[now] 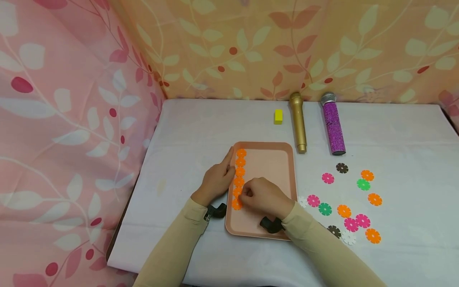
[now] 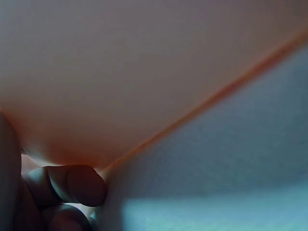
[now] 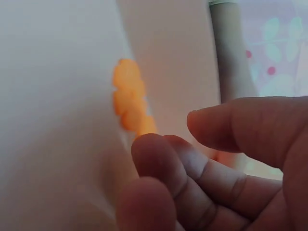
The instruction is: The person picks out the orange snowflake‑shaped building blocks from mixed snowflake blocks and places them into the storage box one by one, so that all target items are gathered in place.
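A pink rectangular tray [image 1: 267,161] lies on the table. Orange notched plastic discs [image 1: 239,172] form a column along its left inner side. My left hand [image 1: 216,181] grips the tray's left wall, thumb at the rim and index finger stretched along the edge; in the left wrist view its other fingers [image 2: 79,185] curl against the tray. Over the lower end of the column, my right hand [image 1: 267,195] touches the orange discs [image 3: 127,94] with loosely bent fingertips. In the right wrist view its thumb stands apart from the fingers, with nothing between them.
Right of the tray lie several scattered discs in orange, pink [image 1: 328,178], green [image 1: 325,209], dark brown [image 1: 342,168] and white [image 1: 348,237]. Behind are a yellow block [image 1: 278,116], a gold microphone [image 1: 298,123] and a purple glittery microphone [image 1: 334,127]. Patterned curtains [image 1: 229,48] border the table.
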Demonstrator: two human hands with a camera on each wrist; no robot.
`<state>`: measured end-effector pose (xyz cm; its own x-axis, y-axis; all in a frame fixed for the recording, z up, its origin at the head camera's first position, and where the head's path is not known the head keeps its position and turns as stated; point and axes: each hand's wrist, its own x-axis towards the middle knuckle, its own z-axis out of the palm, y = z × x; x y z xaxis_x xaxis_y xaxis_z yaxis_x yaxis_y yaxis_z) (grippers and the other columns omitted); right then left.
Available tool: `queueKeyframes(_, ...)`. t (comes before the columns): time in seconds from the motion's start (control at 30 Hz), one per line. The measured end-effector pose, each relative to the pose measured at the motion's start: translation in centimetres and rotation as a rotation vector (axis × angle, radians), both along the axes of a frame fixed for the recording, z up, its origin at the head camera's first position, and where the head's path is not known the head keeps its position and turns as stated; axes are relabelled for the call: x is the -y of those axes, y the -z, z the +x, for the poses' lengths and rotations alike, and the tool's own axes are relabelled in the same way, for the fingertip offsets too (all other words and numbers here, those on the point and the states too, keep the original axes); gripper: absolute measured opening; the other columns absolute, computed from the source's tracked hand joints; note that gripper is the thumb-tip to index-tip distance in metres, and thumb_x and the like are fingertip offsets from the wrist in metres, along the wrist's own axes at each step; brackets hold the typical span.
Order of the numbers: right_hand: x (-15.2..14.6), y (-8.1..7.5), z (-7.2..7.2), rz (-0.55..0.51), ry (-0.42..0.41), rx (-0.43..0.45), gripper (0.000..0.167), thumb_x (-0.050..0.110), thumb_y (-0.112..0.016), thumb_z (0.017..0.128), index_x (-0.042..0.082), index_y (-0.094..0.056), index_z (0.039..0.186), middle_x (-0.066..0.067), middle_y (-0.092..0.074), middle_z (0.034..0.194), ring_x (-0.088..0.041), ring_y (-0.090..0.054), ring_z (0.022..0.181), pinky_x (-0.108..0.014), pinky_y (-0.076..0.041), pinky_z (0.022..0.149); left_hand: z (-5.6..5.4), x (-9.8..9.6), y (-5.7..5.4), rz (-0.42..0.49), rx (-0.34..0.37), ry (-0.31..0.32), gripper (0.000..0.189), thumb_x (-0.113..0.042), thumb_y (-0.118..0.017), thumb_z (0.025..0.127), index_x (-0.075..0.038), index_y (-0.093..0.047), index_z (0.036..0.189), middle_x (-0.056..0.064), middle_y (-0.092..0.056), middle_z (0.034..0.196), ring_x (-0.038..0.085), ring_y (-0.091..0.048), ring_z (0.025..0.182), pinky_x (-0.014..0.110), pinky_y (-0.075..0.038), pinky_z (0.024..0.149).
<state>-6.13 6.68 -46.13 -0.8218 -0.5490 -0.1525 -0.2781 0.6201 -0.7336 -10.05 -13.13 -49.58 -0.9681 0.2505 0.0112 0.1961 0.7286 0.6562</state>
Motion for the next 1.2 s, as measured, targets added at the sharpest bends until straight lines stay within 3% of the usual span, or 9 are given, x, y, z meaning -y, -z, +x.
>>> queueKeyframes(0.53, -2.0, -2.0, 0.9, 0.012, 0.029, 0.002, 0.016, 0.023, -0.075, 0.095, 0.017, -0.075, 0.081, 0.012, -0.065, 0.07, -0.01, -0.057, 0.065, -0.028, -0.05, 0.064, 0.1, -0.1, -0.1, 0.005, 0.009, 0.001, 0.067, -0.027, -0.042, 0.106, -0.018, -0.023, 0.169, -0.006, -0.039, 0.06, 0.012, -0.03, 0.05, 0.031, -0.025, 0.051)
queueKeyframes(1.2, -7.5, -3.3, 2.4, 0.1, 0.143, -0.036, 0.009, 0.024, -0.075, 0.095, 0.017, -0.076, 0.089, 0.01, -0.061, 0.07, -0.01, -0.053, 0.064, -0.028, -0.046, 0.06, 0.0, 0.0, 0.2, 0.022, 0.004, 0.008, 0.066, -0.025, -0.041, 0.107, -0.019, -0.023, 0.17, -0.007, -0.039, 0.059, 0.011, -0.027, 0.049, 0.029, -0.022, 0.05)
